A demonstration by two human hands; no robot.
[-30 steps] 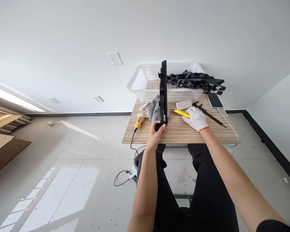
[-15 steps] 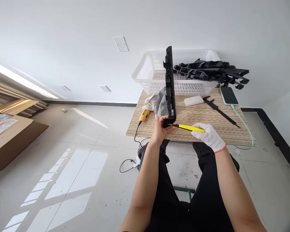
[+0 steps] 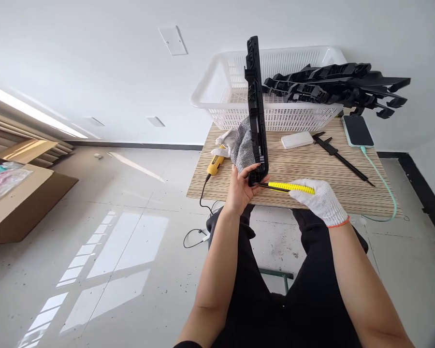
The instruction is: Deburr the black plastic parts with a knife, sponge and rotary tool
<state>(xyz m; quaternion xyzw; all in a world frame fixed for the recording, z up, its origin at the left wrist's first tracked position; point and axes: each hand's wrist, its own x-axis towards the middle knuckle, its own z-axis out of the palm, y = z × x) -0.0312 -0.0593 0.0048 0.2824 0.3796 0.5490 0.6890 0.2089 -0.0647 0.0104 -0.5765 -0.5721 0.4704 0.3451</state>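
My left hand [image 3: 239, 191], bare, grips the lower end of a long black plastic part [image 3: 254, 92], which stands nearly upright over the table's front. My right hand [image 3: 322, 202], in a white knit glove, is closed round a slim tool with a ridged yellow and black handle [image 3: 288, 186]. The tool's tip reaches the bottom end of the part by my left fingers; its exact kind is not clear. Behind the part lie a grey and white glove [image 3: 243, 145] and a yellow corded power tool [image 3: 216, 162].
A white plastic basket [image 3: 217, 107] at the back of the table [image 3: 203, 186] holds several similar black parts [image 3: 333, 87], jutting out to the right. A white block [image 3: 297, 140], a black caliper [image 3: 342, 162] and a phone on a cable [image 3: 358, 130] lie to the right.
The view has shifted, so the table and basket look slightly closer. Both hands keep their holds, and the tool's tip stays at the part's lower end.
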